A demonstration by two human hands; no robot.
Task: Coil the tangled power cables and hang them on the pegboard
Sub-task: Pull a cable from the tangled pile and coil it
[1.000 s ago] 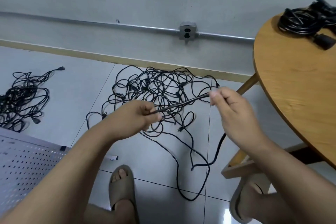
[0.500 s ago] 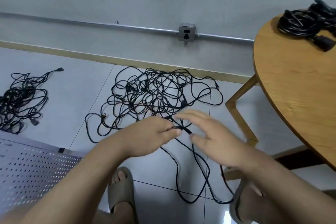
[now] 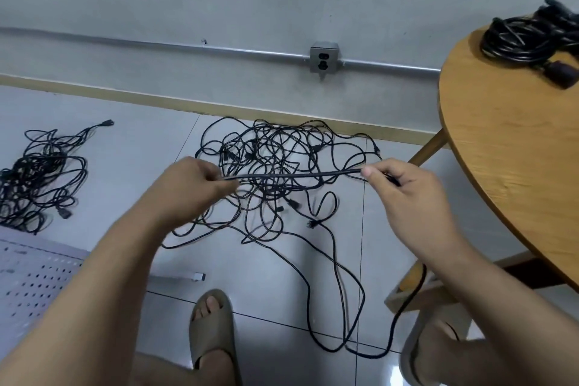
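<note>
Glossy tiles; both hands stretch thin cable [image 3: 291, 174] taut

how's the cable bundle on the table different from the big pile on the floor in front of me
The bundle on the table is gathered into a compact coil of thick-looking cable; the middle floor pile is a loose, sprawling tangle of thinner-looking strands. The bundle lies untouched, while a strand from the pile is stretched between the left hand and right hand. Both are black.

tangle [image 3: 275, 172] floor centre | pegboard [image 3: 34, 279] left | table [image 3: 513, 166] right
</note>
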